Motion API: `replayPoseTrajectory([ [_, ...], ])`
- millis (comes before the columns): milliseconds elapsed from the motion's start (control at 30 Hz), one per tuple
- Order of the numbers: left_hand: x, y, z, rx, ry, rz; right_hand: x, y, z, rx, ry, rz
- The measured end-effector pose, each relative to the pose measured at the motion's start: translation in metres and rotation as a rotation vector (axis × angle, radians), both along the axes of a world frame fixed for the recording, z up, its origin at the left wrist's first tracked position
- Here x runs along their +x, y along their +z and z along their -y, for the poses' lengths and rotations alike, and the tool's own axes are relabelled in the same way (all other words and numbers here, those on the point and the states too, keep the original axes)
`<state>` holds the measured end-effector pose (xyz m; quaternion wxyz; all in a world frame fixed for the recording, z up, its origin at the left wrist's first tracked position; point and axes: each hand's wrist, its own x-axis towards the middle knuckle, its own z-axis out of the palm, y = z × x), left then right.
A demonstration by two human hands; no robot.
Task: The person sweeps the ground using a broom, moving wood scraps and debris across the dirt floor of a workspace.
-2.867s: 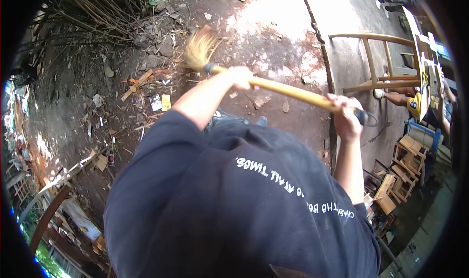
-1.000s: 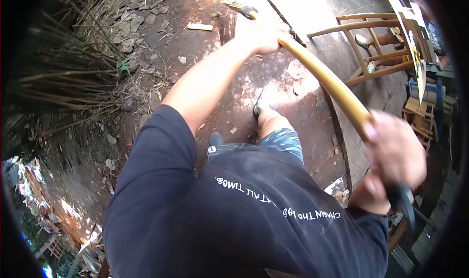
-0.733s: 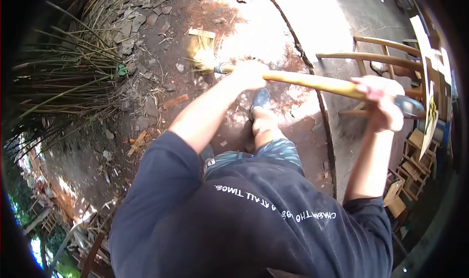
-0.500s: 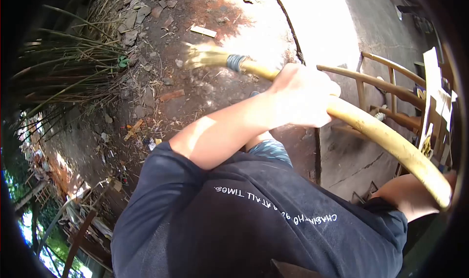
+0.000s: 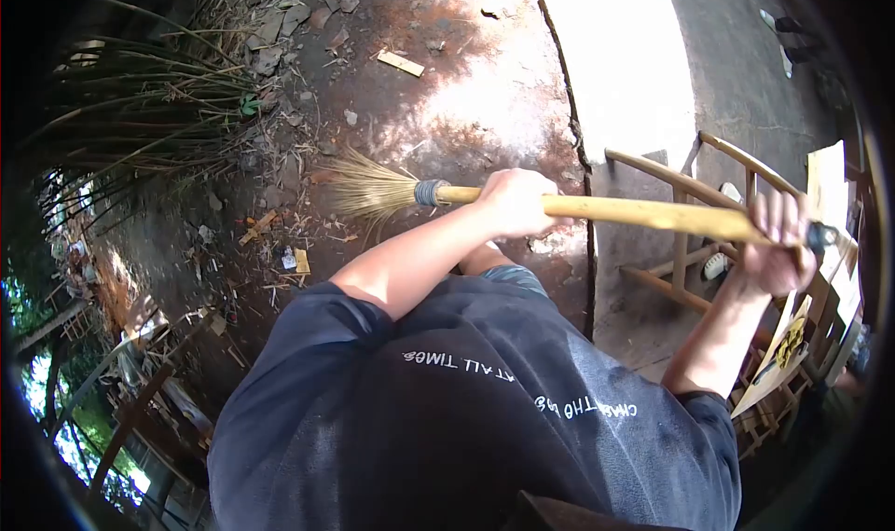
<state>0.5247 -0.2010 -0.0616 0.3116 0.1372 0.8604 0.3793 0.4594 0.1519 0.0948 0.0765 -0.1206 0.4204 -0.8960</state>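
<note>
A broom (image 5: 657, 213) with a thick yellowish bamboo-like handle lies nearly level across the view. Its straw bristles (image 5: 368, 188) fan out at the left, over the dirt ground, below a grey binding (image 5: 429, 193). My left hand (image 5: 517, 203) is wrapped round the handle near the binding. Towards the other end, my right hand (image 5: 780, 242) has its fingers curled over the handle, slightly blurred. A dark cap (image 5: 822, 236) shows just past that hand. Whether the bristles touch the ground is hard to tell.
Wooden chair-like frames (image 5: 685, 242) and pale boards (image 5: 828, 181) stand at the right. Long stalks (image 5: 140, 102) are heaped at the upper left, near rubble. A small wood strip (image 5: 401, 63) lies on the ground. Another person's feet (image 5: 788, 41) show at the upper right.
My right hand has come up from the right edge onto the handle's end. That end has risen, the bristle end has dropped, and my left hand has moved left and down.
</note>
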Motion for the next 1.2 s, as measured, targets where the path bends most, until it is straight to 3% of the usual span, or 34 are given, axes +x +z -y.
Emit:
replayPoseTrajectory([
  [100, -0.011, 0.049, -0.027, 0.109, -0.024, -0.146, 0.006, 0.091, -0.048, -0.008, 0.067, -0.292],
  [200, -0.065, 0.063, -0.026, 0.168, -0.003, -0.140, -0.008, 0.134, -0.057, -0.289, 0.436, -0.623],
  [233, -0.091, 0.049, -0.021, 0.173, 0.017, -0.123, -0.004, 0.123, -0.061, -0.063, 0.314, -0.611],
  [300, -0.133, -0.033, -0.027, -0.063, 0.087, -0.356, -0.005, 0.071, -0.040, 0.300, 0.158, -0.510],
  [367, -0.159, -0.142, -0.018, -0.084, 0.262, -0.199, -0.013, -0.009, 0.012, 0.558, 0.084, -0.335],
  [400, -0.149, -0.226, -0.029, -0.094, 0.168, -0.170, -0.005, -0.058, 0.026, 0.340, -0.010, -0.128],
  [467, -0.097, -0.303, -0.047, -0.221, -0.010, -0.081, 0.014, -0.118, 0.025, 0.376, -0.027, 0.063],
  [567, -0.036, -0.279, -0.047, -0.392, -0.350, 0.108, 0.051, -0.177, 0.000, 0.218, -0.144, 0.342],
  [633, -0.040, -0.225, -0.055, -0.346, -0.378, 0.092, 0.075, -0.192, -0.080, 0.097, -0.248, 0.421],
  [767, -0.071, -0.088, -0.064, -0.256, -0.440, 0.065, 0.080, -0.105, -0.133, -0.148, -0.461, 0.413],
  [867, -0.091, -0.033, -0.070, -0.152, -0.302, -0.189, 0.064, -0.019, -0.156, -0.049, -0.383, 0.096],
  [933, -0.115, -0.032, -0.075, -0.140, -0.180, -0.345, 0.053, 0.022, -0.134, 0.112, -0.297, -0.118],
  [1000, -0.152, -0.087, -0.070, -0.072, -0.109, -0.314, 0.041, 0.023, -0.068, 0.262, -0.188, -0.245],
  [1033, -0.159, -0.122, -0.065, -0.039, -0.070, -0.292, 0.035, 0.003, -0.029, 0.398, -0.164, -0.276],
  [1100, -0.142, -0.192, -0.042, -0.099, -0.114, 0.014, 0.018, -0.045, 0.034, 0.546, 0.038, -0.197],
  [1167, -0.080, -0.235, -0.015, -0.156, -0.086, -0.154, 0.019, -0.096, 0.035, 0.427, 0.104, -0.013],
  [1200, -0.072, -0.220, 0.001, -0.174, -0.116, -0.094, 0.026, -0.108, 0.027, 0.343, 0.022, 0.071],
])
